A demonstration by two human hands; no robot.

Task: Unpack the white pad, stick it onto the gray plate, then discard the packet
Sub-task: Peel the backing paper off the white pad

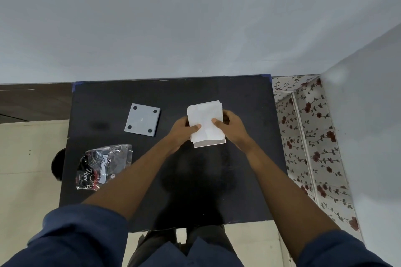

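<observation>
A white packet (206, 122), flat and roughly square, is held above the middle of the black table (112, 97). My left hand (184, 131) grips its left edge with the thumb on top. My right hand (230, 125) grips its right edge the same way. Whether the white pad is inside cannot be told. The gray plate (142, 122) lies flat on the table to the left of my hands, square, with a dark dot near each corner.
A crumpled clear and black plastic wrapper (104, 167) with "Dove" lettering lies at the table's front left. A grey wall stands behind the table. A flower-patterned surface (310, 136) runs along the right side. A dark round object (58, 165) shows past the table's left edge.
</observation>
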